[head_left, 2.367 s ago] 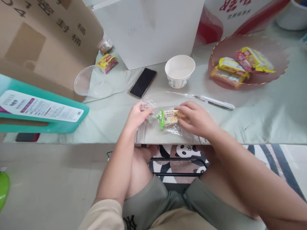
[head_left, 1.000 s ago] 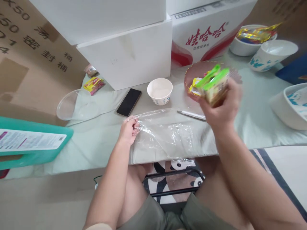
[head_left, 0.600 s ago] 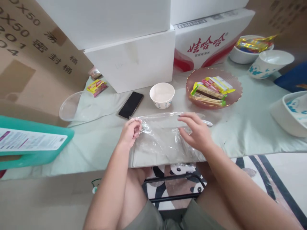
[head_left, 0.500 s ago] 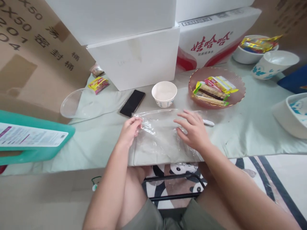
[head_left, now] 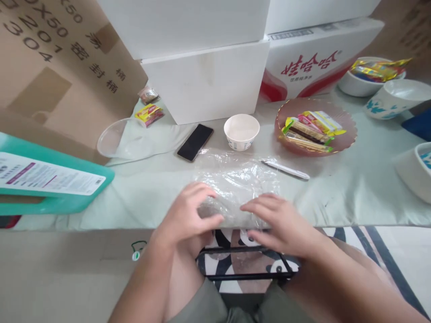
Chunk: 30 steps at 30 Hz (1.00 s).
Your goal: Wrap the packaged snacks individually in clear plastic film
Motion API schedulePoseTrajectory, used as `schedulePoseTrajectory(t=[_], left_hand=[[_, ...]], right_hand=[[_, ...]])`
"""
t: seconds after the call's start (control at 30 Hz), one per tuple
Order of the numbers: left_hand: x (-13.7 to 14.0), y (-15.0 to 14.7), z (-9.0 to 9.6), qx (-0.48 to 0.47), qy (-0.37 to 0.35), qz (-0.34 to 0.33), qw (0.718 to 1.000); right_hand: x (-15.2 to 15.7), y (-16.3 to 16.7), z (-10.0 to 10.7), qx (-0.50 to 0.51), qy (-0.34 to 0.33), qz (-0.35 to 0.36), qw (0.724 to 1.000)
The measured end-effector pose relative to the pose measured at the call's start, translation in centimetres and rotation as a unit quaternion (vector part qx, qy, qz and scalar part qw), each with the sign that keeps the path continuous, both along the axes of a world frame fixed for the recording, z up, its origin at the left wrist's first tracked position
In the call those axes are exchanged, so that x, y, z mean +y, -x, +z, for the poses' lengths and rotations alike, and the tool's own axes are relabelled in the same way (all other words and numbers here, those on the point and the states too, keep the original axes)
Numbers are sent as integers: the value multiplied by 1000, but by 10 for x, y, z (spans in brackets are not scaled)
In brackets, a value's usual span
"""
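A clear plastic bag (head_left: 235, 179) lies spread on the cloth-covered table in front of me, creased and shiny. My left hand (head_left: 190, 211) is at its near left side, thumb and fingers apart. Over the near right part of the bag is my right hand (head_left: 274, 217), its fingers stretched out and spread. Whether either palm touches the film I cannot tell. Just beyond the bag stands a white paper bowl (head_left: 241, 132). A white pen (head_left: 286, 170) lies along the bag's right edge, and a black phone (head_left: 195, 142) rests past its far left corner.
A pink glass bowl (head_left: 350, 130) holds wrapped snacks. White boxes (head_left: 205, 85) line the back. On the left are a teal jug (head_left: 67, 206), a clear plastic lid (head_left: 104, 139) and a snack packet (head_left: 149, 114). White containers (head_left: 412, 175) stand at the right.
My left hand has let go of the bag's far left corner and come nearer to me. My right hand has also drawn back, uncovering the pen. The view has shifted slightly left.
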<state>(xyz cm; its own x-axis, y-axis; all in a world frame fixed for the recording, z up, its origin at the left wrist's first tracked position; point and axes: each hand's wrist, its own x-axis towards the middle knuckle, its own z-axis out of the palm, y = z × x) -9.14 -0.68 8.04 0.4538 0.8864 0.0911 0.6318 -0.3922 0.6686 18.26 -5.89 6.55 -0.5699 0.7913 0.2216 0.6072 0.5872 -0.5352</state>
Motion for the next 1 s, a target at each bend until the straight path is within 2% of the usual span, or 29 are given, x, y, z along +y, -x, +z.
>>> schedulePoseTrajectory(t=[0.03,0.1,0.17,0.27,0.37,0.43,0.5,0.57,0.7,0.77,0.9,1.0], left_hand=[[-6,-4,-1,40,23,-67,997],[-13,-8,-8,93,58,-115,987],[-14,-5,-14,94,80,-92,988],[-9,6,-16,16,116,-32,993],[0,14,-8,-81,146,39,985],[4,17,-4,-125,159,83,976],[8,20,-5,-150,163,111,969],[11,24,-12,-173,166,132,962],[21,23,-32,-275,165,203,925],[29,16,-36,-328,166,228,902],[49,-4,-34,-370,188,265,870],[58,-12,-34,-367,205,287,861]], right_hand=[[-10,4,-2,-37,23,25,999],[-24,10,-11,-109,43,28,993],[-30,11,-21,-151,42,4,988],[-28,6,-26,-158,27,-32,987],[-22,-4,-19,-91,-3,-66,994],[-19,-12,-13,-7,-9,-103,995],[-16,-19,-10,92,2,-150,984],[-13,-26,-11,180,28,-213,960],[5,-35,-21,330,76,-336,879],[16,-36,-26,370,95,-335,862],[31,-34,-31,358,179,-284,871],[36,-31,-35,378,226,-307,844]])
